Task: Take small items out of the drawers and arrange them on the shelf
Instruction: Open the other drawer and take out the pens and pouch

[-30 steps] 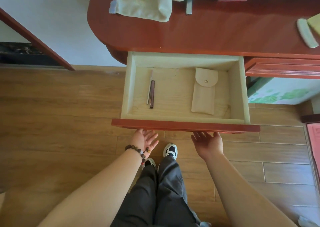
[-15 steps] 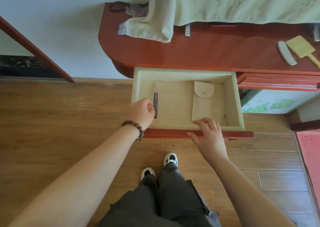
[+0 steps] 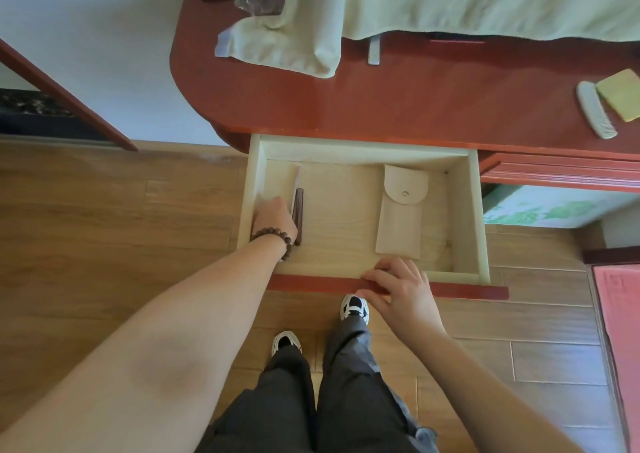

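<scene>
Drawer (image 3: pixel 363 151) at frame centre stands open; left hand (image 3: pixel 273 219) reaches the dark stick (image 3: pixel 298 215) inside, grip unclear, while right hand (image 3: pixel 401 291), fingers spread, steadies the front edge near the pouch (image 3: pixel 400 224).

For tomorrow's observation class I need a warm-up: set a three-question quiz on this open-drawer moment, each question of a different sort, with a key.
1. True or false: the left hand is inside the drawer, at the dark stick.
2. Multiple choice: where does the right hand rest? A) on the beige pouch; B) on the drawer's red front edge; C) on the desktop.
3. Fill in: the pouch's flap is closed with a ____.

Key: 1 true. 2 B. 3 snap button. Whether the left hand's grip has closed on the stick cannot be told.
</scene>
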